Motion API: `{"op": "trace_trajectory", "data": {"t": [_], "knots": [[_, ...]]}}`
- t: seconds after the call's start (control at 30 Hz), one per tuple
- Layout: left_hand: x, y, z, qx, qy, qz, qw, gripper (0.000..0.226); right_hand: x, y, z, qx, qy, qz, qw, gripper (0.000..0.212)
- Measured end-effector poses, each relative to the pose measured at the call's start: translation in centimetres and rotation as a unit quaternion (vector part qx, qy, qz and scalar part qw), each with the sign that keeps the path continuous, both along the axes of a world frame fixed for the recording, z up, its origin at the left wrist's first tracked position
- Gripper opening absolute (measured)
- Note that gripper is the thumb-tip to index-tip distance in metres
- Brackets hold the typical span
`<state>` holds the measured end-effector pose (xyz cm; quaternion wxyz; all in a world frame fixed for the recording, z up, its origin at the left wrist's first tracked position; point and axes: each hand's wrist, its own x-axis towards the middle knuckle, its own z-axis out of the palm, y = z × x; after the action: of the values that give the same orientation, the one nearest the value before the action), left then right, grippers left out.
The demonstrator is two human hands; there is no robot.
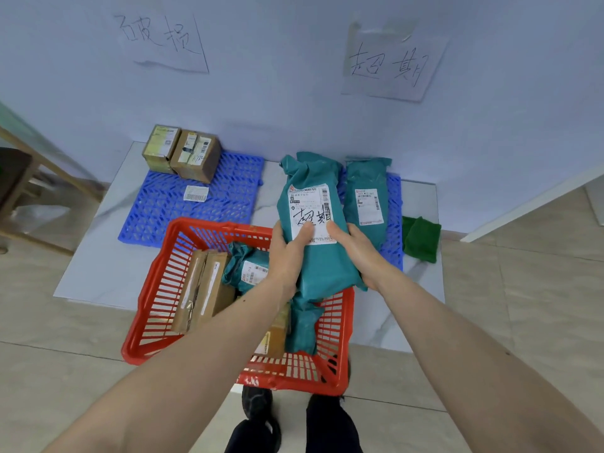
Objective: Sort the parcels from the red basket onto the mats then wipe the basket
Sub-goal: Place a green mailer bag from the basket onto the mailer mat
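Observation:
I hold a teal bagged parcel [313, 178] upright above the red basket [157, 286], its white label with handwritten characters facing me. My left hand [287, 253] grips its left side and my right hand [356, 253] its right side. Inside the basket lie brown boxes [202, 289] and more teal parcels [251, 266]. The left blue mat [228, 194] carries two brown boxes [183, 152] and a loose label [196, 193]. On the right blue mat [394, 204] lies one teal parcel [367, 197].
A folded green cloth [421, 238] lies on the floor right of the right mat. Two handwritten paper signs [163, 37] [392, 63] hang on the wall above the mats. A wooden frame [49, 178] stands at the left. My shoes [261, 416] are just behind the basket.

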<state>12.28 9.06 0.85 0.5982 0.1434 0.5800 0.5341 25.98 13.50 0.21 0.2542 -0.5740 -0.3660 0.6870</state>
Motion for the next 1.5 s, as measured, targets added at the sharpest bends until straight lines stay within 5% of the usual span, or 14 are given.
{"op": "trace_trajectory", "data": {"t": [0.3,0.5,0.7,0.9,1.07,1.3,1.5], "knots": [[2.7,7.1,0.3,-0.036,0.020,0.015,0.999,0.052,3.1,7.4,-0.7,0.012,0.001,0.033,0.999,0.044],[0.6,13.4,-0.8,-0.042,0.073,-0.030,0.996,0.038,0.4,12.4,-2.5,0.028,-0.021,-0.011,0.999,0.056],[-2.6,18.3,-4.6,-0.054,0.098,-0.095,0.989,0.028,-3.4,16.2,-6.3,0.013,-0.029,-0.061,0.998,0.047],[-3.5,23.0,-9.6,-0.066,0.096,-0.111,0.987,0.040,-5.4,20.3,-11.1,-0.006,-0.088,-0.080,0.993,0.077],[-3.1,27.0,-14.0,-0.082,0.112,-0.128,0.982,0.041,-5.3,24.1,-15.5,-0.011,-0.118,-0.088,0.989,0.051],[-2.6,30.6,-18.3,-0.104,0.174,-0.128,0.971,0.041,-5.4,27.9,-20.3,-0.005,-0.138,-0.099,0.985,0.045],[-2.9,32.0,-21.4,-0.137,0.242,-0.146,0.949,0.052,-6.0,29.2,-22.1,-0.016,-0.187,-0.092,0.978,0.076]]}}
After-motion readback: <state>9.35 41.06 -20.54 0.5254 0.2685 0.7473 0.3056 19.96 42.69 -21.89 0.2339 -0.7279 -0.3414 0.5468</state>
